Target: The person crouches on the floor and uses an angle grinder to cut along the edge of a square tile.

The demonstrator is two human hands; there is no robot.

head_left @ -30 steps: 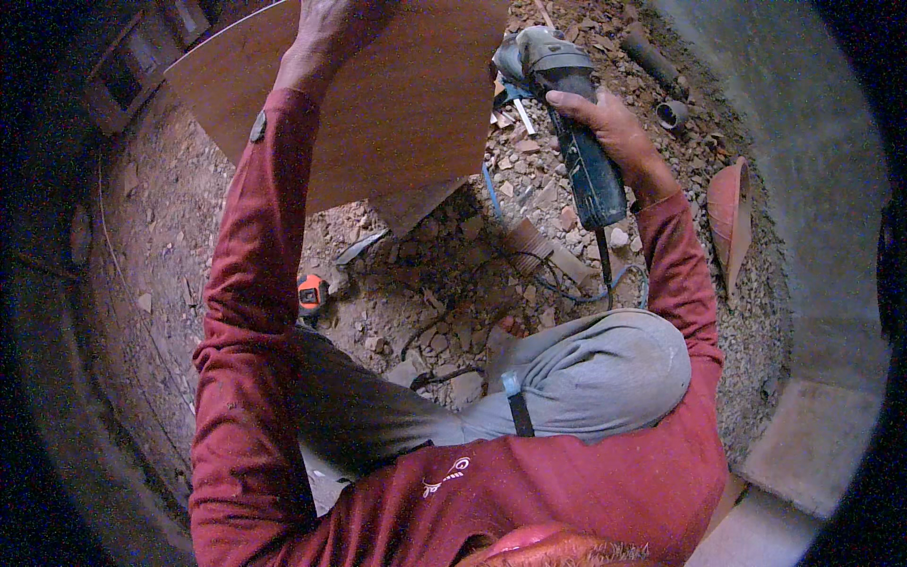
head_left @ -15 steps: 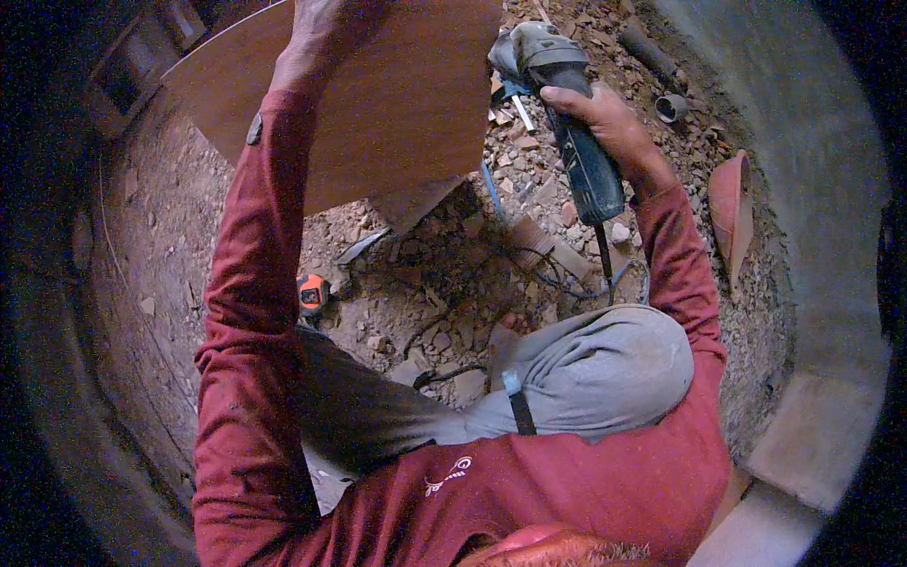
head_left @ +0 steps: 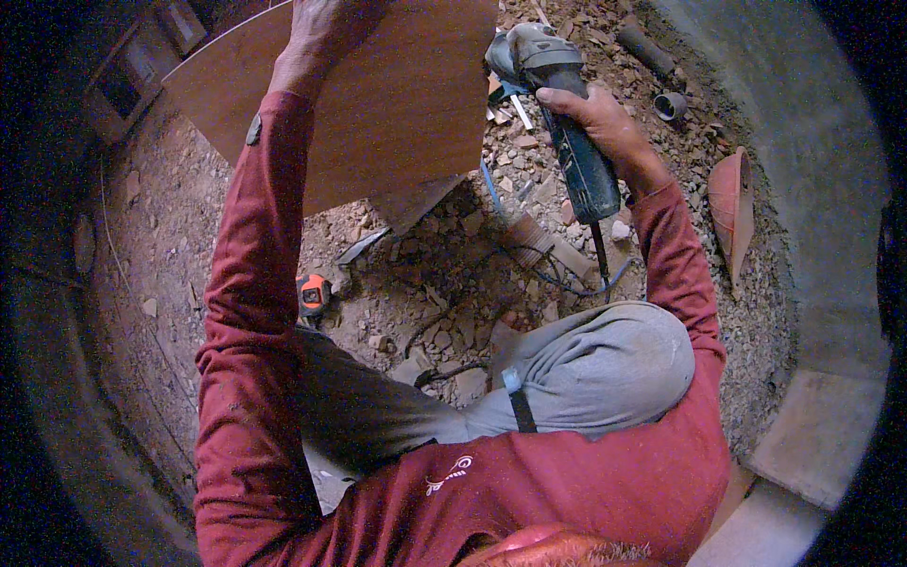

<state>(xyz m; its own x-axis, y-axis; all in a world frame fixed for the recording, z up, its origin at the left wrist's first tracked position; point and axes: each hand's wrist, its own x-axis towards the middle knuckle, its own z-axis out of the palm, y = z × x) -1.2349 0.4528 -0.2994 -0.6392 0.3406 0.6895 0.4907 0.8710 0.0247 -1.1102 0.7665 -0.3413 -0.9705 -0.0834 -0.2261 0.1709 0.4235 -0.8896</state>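
A large wood-grained brown board (head_left: 406,113) stands tilted over the rubble in front of me. My left hand (head_left: 326,38) lies across its upper part, and its fingers run out of view at the top edge. My right hand (head_left: 605,123) is wrapped round the body of an angle grinder (head_left: 581,156), thumb on top. The grinder's grey metal head (head_left: 540,47) points away from me, right beside the board's right edge. Its disc cannot be made out. From its rear end the black cord (head_left: 602,255) drops toward my knee.
Broken stones and rubble (head_left: 444,255) cover the ground. An orange and black tape measure (head_left: 313,295) lies left of my legs. At the right are a reddish rubber bowl (head_left: 730,203), a short pipe piece (head_left: 670,106) and a grey wall (head_left: 803,170). Cord loops lie near my bent knee (head_left: 624,364).
The grinder and my right hand have shifted very slightly to the left. The board and my left hand look almost unmoved.
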